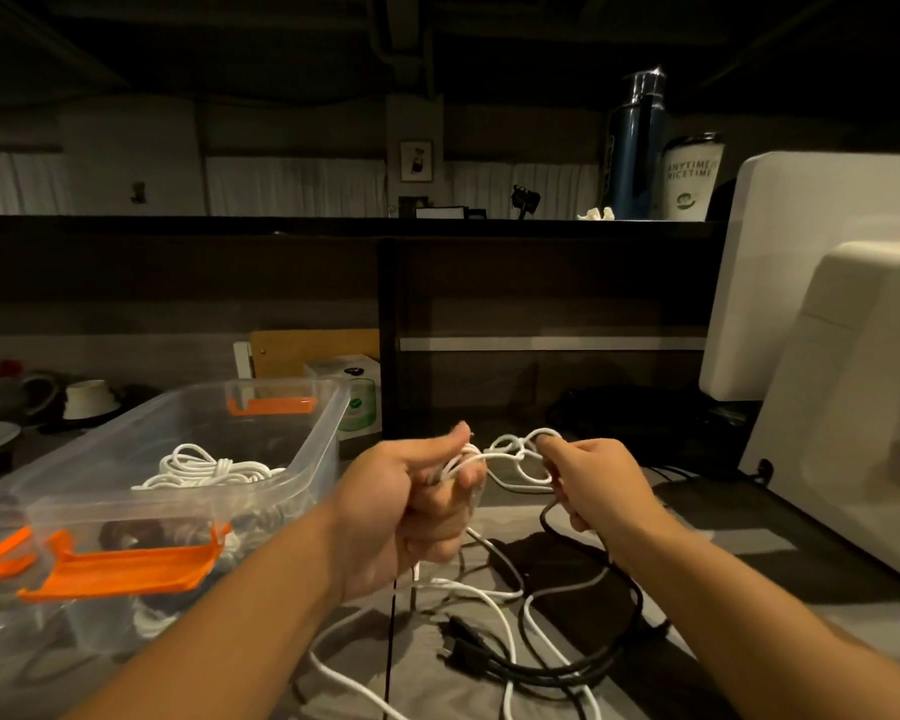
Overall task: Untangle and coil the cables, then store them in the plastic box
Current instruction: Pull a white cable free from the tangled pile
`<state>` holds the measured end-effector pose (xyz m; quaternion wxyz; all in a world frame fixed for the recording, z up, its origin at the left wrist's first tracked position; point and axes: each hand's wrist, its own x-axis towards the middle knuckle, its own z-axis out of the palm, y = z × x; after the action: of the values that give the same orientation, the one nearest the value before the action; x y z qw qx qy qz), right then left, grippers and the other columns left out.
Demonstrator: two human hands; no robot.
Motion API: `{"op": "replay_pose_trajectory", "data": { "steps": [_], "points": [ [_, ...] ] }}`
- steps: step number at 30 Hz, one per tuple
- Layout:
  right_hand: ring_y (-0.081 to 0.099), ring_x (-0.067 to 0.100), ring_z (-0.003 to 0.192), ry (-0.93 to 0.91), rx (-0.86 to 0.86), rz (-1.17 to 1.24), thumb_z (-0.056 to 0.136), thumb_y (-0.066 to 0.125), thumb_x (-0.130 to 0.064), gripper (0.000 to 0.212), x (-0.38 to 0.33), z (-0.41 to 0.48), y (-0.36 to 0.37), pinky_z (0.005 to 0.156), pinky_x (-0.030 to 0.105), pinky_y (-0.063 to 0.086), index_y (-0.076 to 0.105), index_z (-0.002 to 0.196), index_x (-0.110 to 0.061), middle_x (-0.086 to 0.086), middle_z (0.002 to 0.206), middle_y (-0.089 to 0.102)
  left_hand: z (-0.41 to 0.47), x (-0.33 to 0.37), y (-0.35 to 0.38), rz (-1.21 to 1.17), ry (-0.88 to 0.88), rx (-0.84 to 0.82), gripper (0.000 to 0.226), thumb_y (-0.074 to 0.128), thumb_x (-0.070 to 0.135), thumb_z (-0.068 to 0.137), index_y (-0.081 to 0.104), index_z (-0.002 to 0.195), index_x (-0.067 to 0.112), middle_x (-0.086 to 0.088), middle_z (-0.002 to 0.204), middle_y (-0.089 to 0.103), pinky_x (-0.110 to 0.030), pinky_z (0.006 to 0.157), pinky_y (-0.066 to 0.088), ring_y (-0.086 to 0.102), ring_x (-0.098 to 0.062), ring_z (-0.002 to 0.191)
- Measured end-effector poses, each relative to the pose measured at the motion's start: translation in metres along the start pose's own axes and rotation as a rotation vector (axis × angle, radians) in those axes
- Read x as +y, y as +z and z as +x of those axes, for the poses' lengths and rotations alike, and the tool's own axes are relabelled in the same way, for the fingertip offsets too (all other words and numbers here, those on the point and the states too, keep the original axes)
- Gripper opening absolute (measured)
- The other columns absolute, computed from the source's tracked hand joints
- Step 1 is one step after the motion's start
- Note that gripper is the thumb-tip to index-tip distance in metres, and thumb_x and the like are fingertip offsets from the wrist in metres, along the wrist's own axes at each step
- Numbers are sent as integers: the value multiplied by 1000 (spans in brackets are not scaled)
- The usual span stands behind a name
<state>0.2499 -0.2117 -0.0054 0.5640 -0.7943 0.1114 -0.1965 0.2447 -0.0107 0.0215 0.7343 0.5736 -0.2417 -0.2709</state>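
A person is picking at a knot in the white cable just above the counter.

The left hand is clamping its grip on bunched strands. The right hand is pinching the loops, its grip also closing round the black cable. Pulling the hands apart is likely risking a tighter knot. The plastic box is waiting at left.

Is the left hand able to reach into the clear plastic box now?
Probably yes: the clear plastic box stands open-topped just beside the left hand, nothing between, though that hand grips a tangled white cable.
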Motion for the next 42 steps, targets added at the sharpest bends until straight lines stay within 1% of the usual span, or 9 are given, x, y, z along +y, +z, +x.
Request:
{"op": "replay_pose_trajectory", "data": {
  "steps": [4,11,17,21,24,28,31,35,42],
  "points": [
    [41,13,45,-58,-36,-319,99,58,-39,49,2,-1,1,52,32,34,62,57,-13,-4,44,46,-5,2,0,-364,90,-172,26,62,27,92,69,86,2,5,50,27,-22,40,25,26,-8,39],
    [60,25,80,-363,-346,-1075,92,63,-47,28,-6,-17,10,67,34,49,66,87,-19,2,84,62,-11,16,3,-507,378,-190,56,63,32,87,63,131,-4,5,60,32,-22,51,28,23,-8,51],
    [39,5,116,-630,-495,-817,84,69,1,94,-16,-31,10,90,23,51,23,150,-47,-18,144,23,-2,11,-2,-392,380,3,89,90,32,63,54,139,3,1,76,40,-26,57,36,29,-12,60],
    [52,1,117,-539,-402,-371,89,53,10,61,-15,-29,9,99,22,50,57,128,-36,-23,124,53,0,8,3,-346,343,27,77,81,26,68,56,137,2,0,72,36,-27,55,33,28,-12,58],
    [58,6,118,-413,-265,0,81,65,-18,46,-15,-27,13,100,33,51,57,123,-36,-14,121,62,0,4,4,-338,301,-48,66,76,27,73,64,132,1,0,70,34,-26,54,33,29,-12,56],
    [65,11,113,-347,-565,178,92,66,-6,49,-17,-31,18,96,37,56,56,135,-28,-3,121,69,-2,2,5,-309,263,-183,68,81,30,72,64,131,1,0,68,31,-24,53,34,29,-11,55],
    [64,20,77,-295,-575,158,102,52,-12,18,-17,-36,22,78,36,54,69,106,-6,16,85,67,-3,3,4,-340,289,-197,67,79,28,74,62,133,0,1,68,30,-24,52,35,31,-11,54],
    [47,1,53,-303,-620,-306,106,51,-24,21,-14,-42,26,58,24,38,69,95,-20,-11,58,56,-3,6,0,-383,349,-146,73,81,27,68,62,133,0,1,72,36,-25,55,36,33,-11,56],
    [62,0,78,-502,-568,-551,104,52,-37,24,-26,-52,26,75,28,51,72,101,-26,-10,84,69,5,2,-1,73,354,183,84,76,43,67,44,142,22,6,74,47,-25,72,36,43,-6,63]
  ]
}}
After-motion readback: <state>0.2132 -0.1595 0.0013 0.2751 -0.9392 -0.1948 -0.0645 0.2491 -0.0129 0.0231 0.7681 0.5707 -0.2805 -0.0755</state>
